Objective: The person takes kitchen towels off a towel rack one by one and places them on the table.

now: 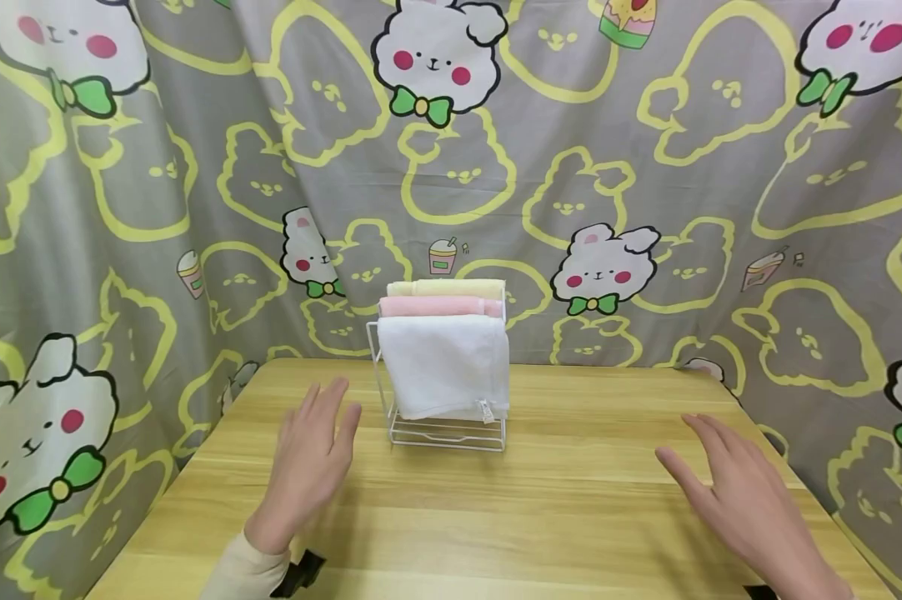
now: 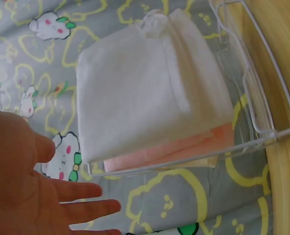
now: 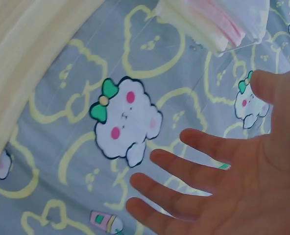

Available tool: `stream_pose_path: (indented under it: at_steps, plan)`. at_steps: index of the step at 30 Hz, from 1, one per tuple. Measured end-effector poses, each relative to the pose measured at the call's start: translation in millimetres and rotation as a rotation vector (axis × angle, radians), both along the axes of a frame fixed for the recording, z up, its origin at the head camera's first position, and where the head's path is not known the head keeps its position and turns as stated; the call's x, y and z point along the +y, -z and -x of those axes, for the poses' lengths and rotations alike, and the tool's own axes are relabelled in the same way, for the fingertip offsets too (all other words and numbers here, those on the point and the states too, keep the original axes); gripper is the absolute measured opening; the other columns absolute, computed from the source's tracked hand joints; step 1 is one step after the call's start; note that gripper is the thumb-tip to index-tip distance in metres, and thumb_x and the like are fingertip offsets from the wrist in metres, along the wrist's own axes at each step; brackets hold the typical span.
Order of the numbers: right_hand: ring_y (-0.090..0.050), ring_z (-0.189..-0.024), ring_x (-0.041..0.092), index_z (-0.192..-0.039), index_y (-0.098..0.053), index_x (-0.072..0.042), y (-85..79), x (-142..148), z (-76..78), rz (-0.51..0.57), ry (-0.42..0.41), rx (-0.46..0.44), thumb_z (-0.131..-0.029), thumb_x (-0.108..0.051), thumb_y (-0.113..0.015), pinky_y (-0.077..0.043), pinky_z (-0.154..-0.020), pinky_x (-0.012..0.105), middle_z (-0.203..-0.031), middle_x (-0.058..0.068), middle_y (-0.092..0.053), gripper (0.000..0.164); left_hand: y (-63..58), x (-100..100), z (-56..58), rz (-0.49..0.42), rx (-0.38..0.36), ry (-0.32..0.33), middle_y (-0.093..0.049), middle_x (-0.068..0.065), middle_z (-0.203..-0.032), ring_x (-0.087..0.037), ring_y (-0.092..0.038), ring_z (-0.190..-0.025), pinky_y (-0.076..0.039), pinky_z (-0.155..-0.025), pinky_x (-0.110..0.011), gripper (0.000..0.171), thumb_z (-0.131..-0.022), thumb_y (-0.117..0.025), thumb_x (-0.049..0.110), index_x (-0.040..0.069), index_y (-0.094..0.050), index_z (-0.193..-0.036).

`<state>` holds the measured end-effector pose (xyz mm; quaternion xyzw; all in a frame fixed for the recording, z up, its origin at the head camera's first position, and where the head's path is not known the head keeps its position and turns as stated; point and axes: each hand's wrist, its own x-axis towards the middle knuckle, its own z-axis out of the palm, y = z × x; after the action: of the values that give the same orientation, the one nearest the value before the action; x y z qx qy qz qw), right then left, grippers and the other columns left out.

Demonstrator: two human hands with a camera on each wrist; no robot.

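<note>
— Where do you see the cloths?

— They hang on the wire rack (image 1: 447,447) on the worktop (image 1: 571,450): the white cloth (image 1: 443,367) in front, the pink cloth (image 1: 439,307) and the yellow cloth (image 1: 447,287) behind it.

— And the hands?

— The left hand (image 1: 312,458) is near the rack, the right hand (image 1: 744,492) well apart from it. On both, the fingers are wide and hold nothing.

— What could go wrong, in your opinion?

— The rack looks light to me. If one hand pulls a cloth without the other steadying the rack, it may tip, or the neighbouring cloth may slip also.
</note>
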<state>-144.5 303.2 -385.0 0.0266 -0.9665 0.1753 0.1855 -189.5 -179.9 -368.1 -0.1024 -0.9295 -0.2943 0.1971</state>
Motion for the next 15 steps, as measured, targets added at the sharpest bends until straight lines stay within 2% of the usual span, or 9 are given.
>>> stream_pose_path:
  at_steps: [4,7,12,15]
  plan:
    - [-0.046,-0.126,0.053,-0.146,-0.047,0.001,-14.4,-15,2.7,0.028,-0.017,0.018,-0.100,-0.059,-0.056,-0.040,-0.096,0.067,-0.143,0.030,-0.051,0.076,-1.2,0,17.1,-0.190,0.024,0.039,-0.048,-0.021,-0.154,-0.044,-0.037,-0.146,-0.030,-0.120,-0.066,0.055,-0.111,-0.040,0.042,0.002,-0.047,-0.150]
    - [-0.049,-0.126,0.052,-0.148,-0.048,0.000,-23.3,-28,5.2,0.056,-0.047,0.055,-0.100,-0.056,-0.059,-0.043,-0.094,0.068,-0.143,0.028,-0.054,0.074,1.1,0,31.1,-0.354,0.038,0.022,-0.053,-0.018,-0.150,-0.037,-0.045,-0.142,-0.039,-0.117,-0.058,0.052,-0.109,-0.048,0.040,0.004,-0.051,-0.146]
    - [-0.053,-0.124,0.047,-0.145,-0.052,-0.002,-36.2,-46,11.7,0.084,-0.099,0.147,-0.100,-0.049,-0.063,-0.046,-0.093,0.067,-0.139,0.024,-0.059,0.067,6.5,1,49.1,-0.554,0.080,-0.009,-0.063,-0.015,-0.140,-0.030,-0.056,-0.133,-0.049,-0.110,-0.047,0.044,-0.106,-0.058,0.031,0.003,-0.058,-0.140]
    - [-0.055,-0.123,0.044,-0.144,-0.053,-0.004,-44.7,-54,16.4,0.099,-0.106,0.182,-0.100,-0.048,-0.063,-0.047,-0.092,0.067,-0.135,0.022,-0.061,0.064,8.9,3,58.4,-0.673,0.062,0.021,-0.064,-0.014,-0.139,-0.026,-0.058,-0.130,-0.051,-0.108,-0.038,0.041,-0.107,-0.056,0.030,0.003,-0.059,-0.139]
